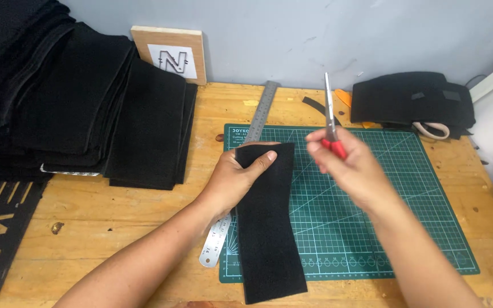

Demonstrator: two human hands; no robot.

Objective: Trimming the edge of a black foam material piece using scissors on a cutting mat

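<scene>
Head view: my left hand (232,179) lies on the upper end of a black fabric strip (266,222), thumb (259,161) pressed flat across its top edge, the other fingers curled round the strip's left side and mostly hidden; my right hand (352,168) is raised just right of that thumb, fingers closed round the red handles of a pair of scissors (330,117), blades pointing up and away; blades look shut or nearly so, though motion blur keeps me from being sure.

Risks, as judgement: right hand is blurred, so it is moving with the points exposed; a careless swing toward my left thumb could nick it; strip is pinned at one end only, its lower end hanging past the cutting mat (406,199) edge nearest me, so it could swivel or slide under the fingers and any cut would go crooked; steel ruler (246,165) runs partly beneath the strip on my palm side and could catch a blade.

Strip itself: long rectangle, matte black, slightly textured, lying flat, edges fairly straight, top corner under my thumb; similar black pieces (87,97) are stacked well beyond my left knuckles.
</scene>
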